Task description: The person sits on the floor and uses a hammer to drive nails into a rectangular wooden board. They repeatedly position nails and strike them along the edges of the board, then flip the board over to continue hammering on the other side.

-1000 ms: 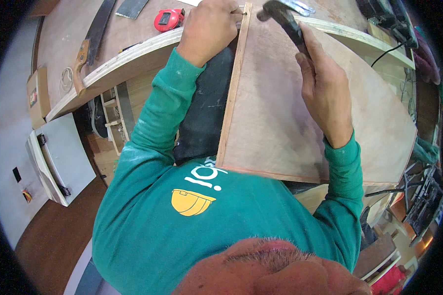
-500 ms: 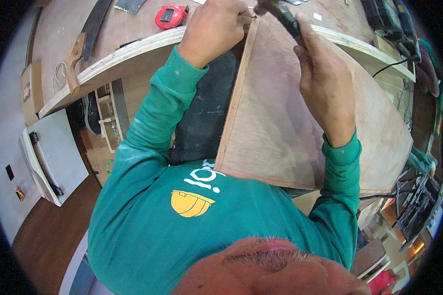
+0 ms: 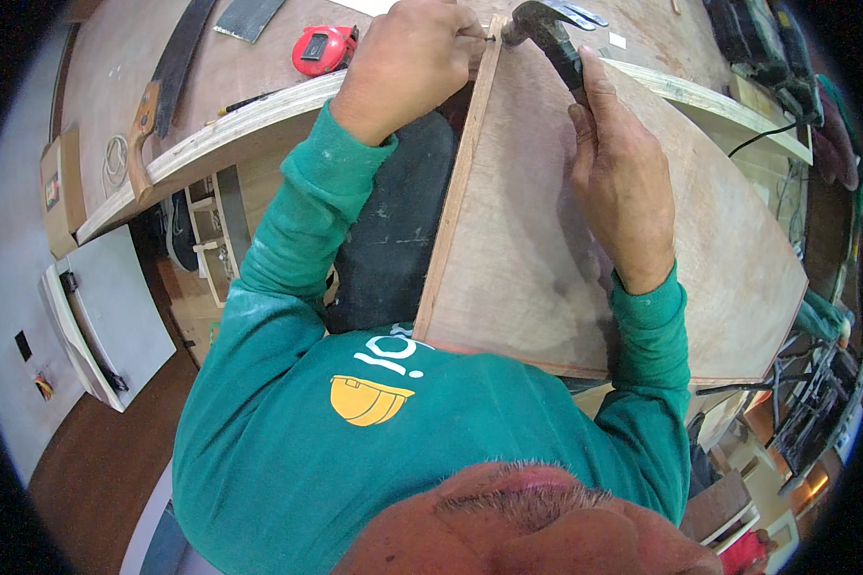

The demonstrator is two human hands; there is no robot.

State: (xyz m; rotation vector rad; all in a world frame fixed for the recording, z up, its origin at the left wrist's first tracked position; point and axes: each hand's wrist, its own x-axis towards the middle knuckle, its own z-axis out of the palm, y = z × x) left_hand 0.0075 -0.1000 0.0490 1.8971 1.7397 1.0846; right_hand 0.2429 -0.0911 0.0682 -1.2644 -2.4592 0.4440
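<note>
A wooden box-like piece with a broad plywood face leans between my body and the workbench, its narrow edge strip running away from me. By the far end of that strip, my left hand pinches a small dark nail that points at the edge. My right hand, above the plywood face, is wrapped round the dark handle of a claw hammer. The hammer's striking face is just right of the strip's far end, close to the nail; whether they touch I cannot tell.
On the workbench lie a red tape measure, a handsaw, a coil of cord and a flat grey plate. Dark power tools with a cable sit at the right. A white cabinet door stands lower left.
The right hand and hammer have come slightly toward me, and more of the hammer head shows. My left hand keeps its pinch at the edge. The whole view has shifted a little.
</note>
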